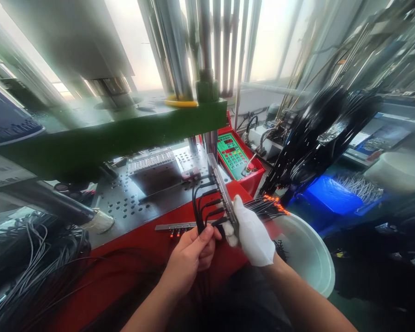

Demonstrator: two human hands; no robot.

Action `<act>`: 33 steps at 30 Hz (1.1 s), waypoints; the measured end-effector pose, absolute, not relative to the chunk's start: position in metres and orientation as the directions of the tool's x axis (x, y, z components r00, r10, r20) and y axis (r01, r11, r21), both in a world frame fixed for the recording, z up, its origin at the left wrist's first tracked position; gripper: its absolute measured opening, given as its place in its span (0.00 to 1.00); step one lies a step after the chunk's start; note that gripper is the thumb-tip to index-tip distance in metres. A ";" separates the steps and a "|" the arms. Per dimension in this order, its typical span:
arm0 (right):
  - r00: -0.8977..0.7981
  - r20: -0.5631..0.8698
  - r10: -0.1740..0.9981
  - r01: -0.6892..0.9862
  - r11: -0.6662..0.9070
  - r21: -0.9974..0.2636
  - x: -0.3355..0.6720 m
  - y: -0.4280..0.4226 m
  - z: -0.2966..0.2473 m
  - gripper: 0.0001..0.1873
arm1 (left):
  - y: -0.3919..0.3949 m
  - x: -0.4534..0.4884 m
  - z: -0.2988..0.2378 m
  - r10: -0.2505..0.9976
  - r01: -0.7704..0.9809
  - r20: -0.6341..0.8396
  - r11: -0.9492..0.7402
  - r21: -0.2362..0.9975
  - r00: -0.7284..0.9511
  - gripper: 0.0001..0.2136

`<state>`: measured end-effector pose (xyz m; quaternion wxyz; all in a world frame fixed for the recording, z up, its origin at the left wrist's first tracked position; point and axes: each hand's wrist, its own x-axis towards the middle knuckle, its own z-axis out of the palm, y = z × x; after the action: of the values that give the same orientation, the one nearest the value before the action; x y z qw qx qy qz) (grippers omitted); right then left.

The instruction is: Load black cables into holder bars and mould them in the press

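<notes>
Bare and closed, my left hand (197, 249) grips several black cables (199, 210) near the middle of the view. The cables curve up and over to a long metal bar (223, 191), where their ends sit in a row along its side. My right hand (251, 230), in a white glove, is wrapped round the lower end of this bar and holds it tilted. On the bar's right side, several cable ends with orange tips (275, 205) stick out. Behind my left hand a second metal bar (180, 227) with orange tips lies on the red table (141, 244).
A press with a green beam (124, 133) stands ahead over a perforated metal plate (124, 203) bearing a metal block (155, 173). Right of it is a red control box (256, 177). A whitish tub (323, 258), blue bin (327, 198) and hanging black cables (297, 138) are at right; loose cables (38, 263) at left.
</notes>
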<state>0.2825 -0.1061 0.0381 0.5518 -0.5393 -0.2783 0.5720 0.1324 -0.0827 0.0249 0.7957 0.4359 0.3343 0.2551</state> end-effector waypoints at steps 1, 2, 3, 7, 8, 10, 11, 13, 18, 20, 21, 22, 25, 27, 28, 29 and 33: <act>0.190 -0.305 0.933 -0.324 -0.234 -0.917 0.283 -0.106 0.037 0.33 | -0.083 0.133 0.024 0.698 -0.113 -0.309 0.487 0.866 0.646 0.14; 0.191 -0.290 0.938 -0.313 -0.222 -0.923 0.283 -0.107 0.035 0.33 | -0.083 0.133 0.023 0.699 -0.107 -0.308 0.482 0.870 0.645 0.14; 0.196 -0.264 0.944 -0.300 -0.198 -0.933 0.283 -0.107 0.033 0.33 | -0.083 0.133 0.023 0.704 -0.095 -0.306 0.468 0.879 0.640 0.15; 0.275 -0.063 0.959 -0.219 -0.001 -0.976 0.281 -0.107 0.022 0.29 | -0.091 0.134 0.022 0.812 0.072 -0.219 0.214 0.974 0.540 0.17; 0.311 -0.035 0.950 -0.196 0.029 -0.980 0.280 -0.106 0.020 0.29 | -0.093 0.134 0.023 0.834 0.133 -0.181 0.131 0.982 0.521 0.17; 0.383 -0.023 0.924 -0.155 0.039 -0.987 0.280 -0.106 0.020 0.30 | -0.099 0.135 0.024 0.845 0.216 -0.128 0.015 0.976 0.519 0.17; 0.415 -0.026 0.909 -0.140 0.035 -0.990 0.280 -0.106 0.021 0.31 | -0.101 0.136 0.025 0.839 0.233 -0.121 -0.007 0.972 0.530 0.17; 0.451 -0.020 0.892 -0.115 0.036 -0.993 0.281 -0.105 0.026 0.31 | -0.104 0.138 0.027 0.829 0.234 -0.129 -0.002 0.972 0.544 0.17; 0.288 -0.273 0.918 -0.297 -0.185 -0.937 0.290 -0.102 0.041 0.33 | -0.102 0.139 0.031 0.766 0.104 -0.300 0.295 0.950 0.569 0.19; 0.175 -0.398 0.901 -0.390 -0.307 -0.868 0.294 -0.101 0.044 0.34 | -0.099 0.138 0.031 0.706 0.033 -0.380 0.452 0.891 0.598 0.19; 0.130 -0.432 0.892 -0.419 -0.346 -0.840 0.296 -0.101 0.044 0.34 | -0.098 0.137 0.031 0.677 0.011 -0.408 0.509 0.860 0.613 0.18; 0.096 -0.454 0.886 -0.439 -0.371 -0.818 0.298 -0.100 0.044 0.34 | -0.097 0.137 0.030 0.652 -0.003 -0.429 0.551 0.835 0.625 0.18; 0.067 -0.486 0.872 -0.483 -0.398 -0.780 0.301 -0.101 0.040 0.33 | -0.095 0.137 0.028 0.611 -0.019 -0.457 0.611 0.791 0.647 0.17; 0.059 -0.501 0.863 -0.510 -0.406 -0.758 0.301 -0.102 0.039 0.33 | -0.095 0.138 0.028 0.592 -0.023 -0.469 0.636 0.771 0.655 0.17; 0.048 -0.508 0.860 -0.523 -0.412 -0.746 0.302 -0.103 0.039 0.32 | -0.094 0.139 0.028 0.582 -0.021 -0.479 0.650 0.760 0.657 0.17; 0.035 -0.515 0.856 -0.536 -0.419 -0.733 0.303 -0.103 0.039 0.32 | -0.094 0.140 0.028 0.571 -0.020 -0.491 0.665 0.747 0.658 0.17; 0.010 -0.534 0.845 -0.574 -0.432 -0.696 0.306 -0.102 0.035 0.31 | -0.090 0.142 0.027 0.534 -0.020 -0.540 0.723 0.691 0.650 0.17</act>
<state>0.3064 -0.1022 0.0355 0.5144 -0.4905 -0.1385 0.6897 0.1417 -0.0900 0.0269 0.8445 0.3344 0.3847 0.1640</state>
